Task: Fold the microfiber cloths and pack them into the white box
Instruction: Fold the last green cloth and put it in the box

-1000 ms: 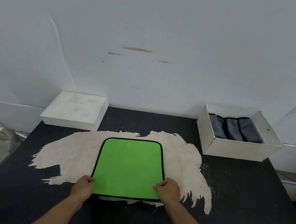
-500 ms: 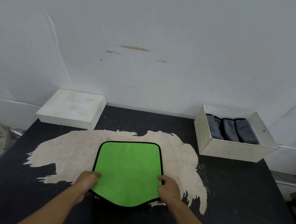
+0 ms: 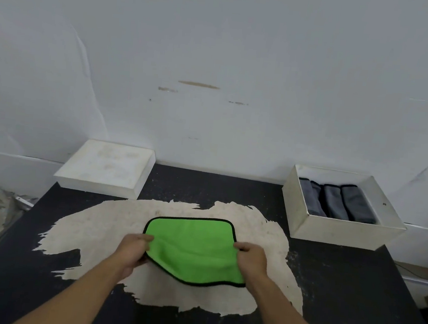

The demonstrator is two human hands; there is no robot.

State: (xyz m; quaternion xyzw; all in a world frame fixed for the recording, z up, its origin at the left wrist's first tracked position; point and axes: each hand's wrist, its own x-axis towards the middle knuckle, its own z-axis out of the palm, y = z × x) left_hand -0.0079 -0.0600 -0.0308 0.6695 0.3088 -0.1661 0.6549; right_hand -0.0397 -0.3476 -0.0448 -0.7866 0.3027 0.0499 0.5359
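Both hands have lifted the green microfiber cloth's (image 3: 194, 248) near edge higher; left hand (image 3: 132, 252) and right hand (image 3: 251, 262) pinch its sides. Ahead-right of the right hand, the white box (image 3: 332, 229) holds 4 grey folded cloths (image 3: 334, 201); its lid (image 3: 107, 167) lies ahead-left.

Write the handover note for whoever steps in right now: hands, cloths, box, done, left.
Left hand: gripping the near left corner of the green cloth, lifted off the table.
Right hand: gripping the near right corner, also raised.
Green cloth: far edge lies flat on the table's pale patch; near edge is lifted toward the far edge, first fold only begun.
White box: open at the back right, with grey folded cloths standing in a row at its left; space free on its right.
White lid: back left.
Done: grey cloths packed.
Left: finish folding the green cloth and put it in the box.
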